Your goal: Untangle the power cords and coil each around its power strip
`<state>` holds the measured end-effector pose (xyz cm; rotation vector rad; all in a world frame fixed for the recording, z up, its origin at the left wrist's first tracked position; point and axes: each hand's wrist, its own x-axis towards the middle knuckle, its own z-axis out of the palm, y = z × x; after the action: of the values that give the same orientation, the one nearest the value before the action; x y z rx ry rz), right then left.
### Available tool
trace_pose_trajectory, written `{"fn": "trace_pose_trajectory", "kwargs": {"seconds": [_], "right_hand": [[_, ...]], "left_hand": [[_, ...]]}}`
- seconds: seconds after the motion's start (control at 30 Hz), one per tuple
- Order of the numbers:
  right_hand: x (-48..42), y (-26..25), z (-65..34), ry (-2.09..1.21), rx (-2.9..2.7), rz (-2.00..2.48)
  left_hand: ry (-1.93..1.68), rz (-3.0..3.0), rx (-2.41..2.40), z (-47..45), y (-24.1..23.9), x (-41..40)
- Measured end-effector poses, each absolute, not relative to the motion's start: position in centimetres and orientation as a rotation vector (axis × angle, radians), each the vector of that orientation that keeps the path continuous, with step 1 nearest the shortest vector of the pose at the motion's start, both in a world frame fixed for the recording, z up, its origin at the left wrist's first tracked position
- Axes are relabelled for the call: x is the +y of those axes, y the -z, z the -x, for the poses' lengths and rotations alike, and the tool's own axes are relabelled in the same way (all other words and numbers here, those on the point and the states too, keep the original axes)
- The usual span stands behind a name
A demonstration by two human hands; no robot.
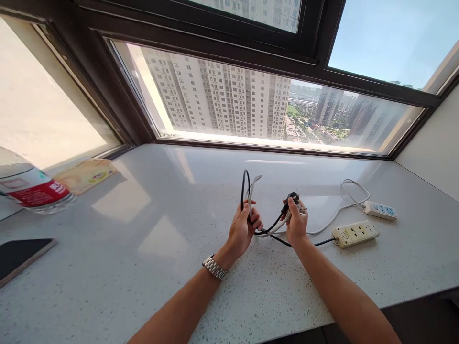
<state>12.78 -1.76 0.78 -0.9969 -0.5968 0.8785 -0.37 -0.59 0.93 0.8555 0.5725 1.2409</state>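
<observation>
My left hand [243, 228], a metal watch on its wrist, is closed round a folded loop of black and white cable [248, 188] that sticks up above the fist. My right hand [296, 222] is closed on the black plug [289, 201] and the cable ends beside it. The black cord [322, 242] runs from my right hand to a cream power strip [355, 234] lying on the sill. The white cord [340, 208] curves away to a smaller white power strip [380, 210] farther right.
The speckled white windowsill counter [161, 229] runs under a dark-framed window [229, 52]. A plastic bottle with a red label [34, 191] and a yellowish packet [86, 174] lie at the left. A dark phone [19, 255] rests at the left edge.
</observation>
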Motion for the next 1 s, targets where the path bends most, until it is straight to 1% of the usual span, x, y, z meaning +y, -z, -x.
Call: {"fn": "trace_pose_trajectory", "kwargs": {"seconds": [0.13,0.2,0.33,0.43,0.57,0.8,1.0], "right_hand": [[-1.4,-0.5,-13.5,-1.172,-0.627,1.047],[-1.7,-0.6,-13.3,-1.257,-0.710,1.088],[-2.4,-1.1,-12.5,-1.273,-0.884,1.055],[-2.8,-1.5,-12.2,-1.297,-0.954,0.980],[-2.8,-1.4,-12.8,-1.362,-1.081,0.887],[-2.7,-0.6,-16.1,-1.620,-1.223,0.765],[-3.2,-0.4,-15.9,-1.648,-1.181,0.733]], "left_hand": [[-1.126,-1.106,0.559,0.4,-0.8,-1.0],[-1.037,-1.232,0.568,0.3,-1.1,-1.4],[-0.886,-1.388,0.647,0.2,-1.7,-2.0],[-0.865,-1.446,0.685,0.1,-1.9,-2.2],[-0.920,-1.417,0.726,0.1,-1.8,-2.2],[-0.959,-1.206,0.764,0.3,-1.6,-1.8],[-0.887,-1.270,0.781,0.6,-1.4,-1.3]]}}
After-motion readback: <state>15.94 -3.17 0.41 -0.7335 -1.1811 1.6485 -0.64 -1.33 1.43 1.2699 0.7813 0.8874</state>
